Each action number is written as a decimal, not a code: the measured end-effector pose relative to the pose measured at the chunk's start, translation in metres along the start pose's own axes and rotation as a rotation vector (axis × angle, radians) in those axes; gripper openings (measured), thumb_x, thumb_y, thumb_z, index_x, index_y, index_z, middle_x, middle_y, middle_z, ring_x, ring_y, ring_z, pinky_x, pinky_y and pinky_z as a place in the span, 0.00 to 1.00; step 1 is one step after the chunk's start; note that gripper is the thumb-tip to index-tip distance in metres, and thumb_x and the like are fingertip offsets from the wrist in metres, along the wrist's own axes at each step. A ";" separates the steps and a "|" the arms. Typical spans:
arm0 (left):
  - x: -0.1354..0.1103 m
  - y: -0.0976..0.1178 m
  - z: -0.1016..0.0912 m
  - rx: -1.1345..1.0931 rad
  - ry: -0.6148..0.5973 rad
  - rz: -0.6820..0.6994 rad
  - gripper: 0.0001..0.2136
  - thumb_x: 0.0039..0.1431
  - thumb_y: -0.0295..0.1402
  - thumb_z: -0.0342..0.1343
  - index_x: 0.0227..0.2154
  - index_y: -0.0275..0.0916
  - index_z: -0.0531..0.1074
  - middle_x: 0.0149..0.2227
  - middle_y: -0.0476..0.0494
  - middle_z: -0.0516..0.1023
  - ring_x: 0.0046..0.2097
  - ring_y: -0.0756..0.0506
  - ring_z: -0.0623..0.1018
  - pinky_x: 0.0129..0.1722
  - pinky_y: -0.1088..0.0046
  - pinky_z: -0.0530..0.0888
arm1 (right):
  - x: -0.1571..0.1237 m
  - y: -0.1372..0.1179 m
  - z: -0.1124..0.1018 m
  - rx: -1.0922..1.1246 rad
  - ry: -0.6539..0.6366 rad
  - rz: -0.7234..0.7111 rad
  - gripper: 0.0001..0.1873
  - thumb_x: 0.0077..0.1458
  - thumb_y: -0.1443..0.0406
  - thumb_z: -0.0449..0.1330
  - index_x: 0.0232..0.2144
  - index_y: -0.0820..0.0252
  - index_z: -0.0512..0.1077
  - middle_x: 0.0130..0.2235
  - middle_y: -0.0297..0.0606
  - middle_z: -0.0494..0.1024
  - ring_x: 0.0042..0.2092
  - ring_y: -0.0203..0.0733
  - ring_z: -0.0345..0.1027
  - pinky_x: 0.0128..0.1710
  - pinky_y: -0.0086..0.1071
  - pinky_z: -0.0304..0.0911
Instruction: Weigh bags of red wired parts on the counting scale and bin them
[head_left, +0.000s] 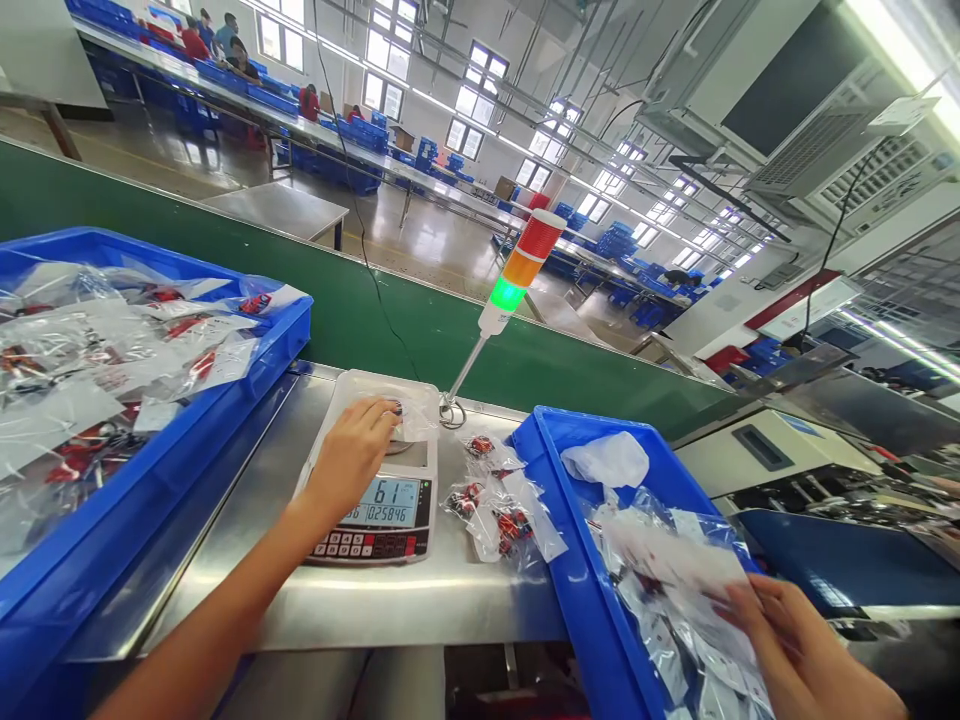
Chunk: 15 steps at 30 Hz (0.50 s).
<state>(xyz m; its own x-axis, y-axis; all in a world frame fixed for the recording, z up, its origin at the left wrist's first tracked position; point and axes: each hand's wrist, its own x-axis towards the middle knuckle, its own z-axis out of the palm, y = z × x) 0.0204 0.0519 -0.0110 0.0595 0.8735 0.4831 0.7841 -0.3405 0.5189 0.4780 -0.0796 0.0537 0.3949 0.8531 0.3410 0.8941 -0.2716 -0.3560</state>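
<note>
My left hand [358,445] is over the pan of a digital scale [322,470], its fingers closed on a clear plastic bag [417,416]. The bag's contents are mostly hidden under the fingers. The scale's lit display [390,502] shows figures. At the right, my right hand [802,640] pinches a clear bag with white paper [675,555], blurred by motion, over a blue bin [592,590] of similar bags. Between scale and bin, several clear bags with red and black parts [504,515] lie on the metal table [465,605].
A larger blue bin [277,350] full of bagged parts stands at the left. Behind the scale rises a signal light [510,290], lit green, before a green partition [405,315]. A cream machine [780,455] stands at the right. People [240,62] sit at far benches.
</note>
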 end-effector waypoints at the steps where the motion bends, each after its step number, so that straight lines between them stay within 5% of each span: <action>1: 0.009 -0.001 -0.002 -0.029 0.042 -0.081 0.09 0.64 0.28 0.51 0.38 0.39 0.77 0.48 0.41 0.83 0.53 0.39 0.79 0.57 0.60 0.74 | 0.009 -0.035 0.004 0.115 -0.026 0.017 0.24 0.53 0.38 0.55 0.35 0.49 0.72 0.35 0.44 0.86 0.37 0.58 0.82 0.34 0.44 0.75; 5: 0.047 -0.012 -0.028 -0.015 0.263 -0.313 0.09 0.64 0.31 0.52 0.38 0.39 0.77 0.39 0.41 0.84 0.41 0.40 0.83 0.44 0.63 0.76 | 0.048 -0.171 0.049 0.660 -0.135 -0.172 0.22 0.54 0.42 0.59 0.37 0.52 0.70 0.36 0.41 0.86 0.37 0.51 0.82 0.40 0.41 0.77; 9: 0.061 -0.033 -0.080 0.031 0.465 -0.421 0.09 0.63 0.32 0.52 0.38 0.38 0.77 0.36 0.40 0.83 0.39 0.39 0.83 0.45 0.63 0.76 | 0.060 -0.261 0.107 0.723 -0.224 -0.543 0.15 0.63 0.51 0.54 0.35 0.53 0.71 0.35 0.39 0.84 0.39 0.47 0.80 0.42 0.39 0.75; 12: 0.042 -0.052 -0.120 0.147 0.595 -0.453 0.13 0.63 0.35 0.48 0.41 0.35 0.76 0.44 0.33 0.82 0.47 0.34 0.81 0.52 0.54 0.75 | 0.042 -0.293 0.133 0.546 -0.276 -0.836 0.13 0.66 0.59 0.52 0.37 0.54 0.75 0.39 0.41 0.85 0.44 0.47 0.80 0.46 0.39 0.73; 15: 0.007 -0.069 -0.144 0.295 0.612 -0.420 0.17 0.61 0.37 0.45 0.46 0.36 0.74 0.50 0.29 0.78 0.59 0.26 0.73 0.60 0.43 0.69 | 0.020 -0.282 0.141 0.472 -0.334 -0.991 0.13 0.68 0.61 0.51 0.44 0.52 0.76 0.45 0.40 0.85 0.48 0.46 0.79 0.48 0.38 0.73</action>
<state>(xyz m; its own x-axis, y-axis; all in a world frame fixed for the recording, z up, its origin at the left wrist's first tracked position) -0.1218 0.0314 0.0582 -0.5594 0.5335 0.6344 0.8020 0.1551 0.5768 0.2039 0.0772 0.0382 -0.5773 0.6936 0.4308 0.5849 0.7195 -0.3745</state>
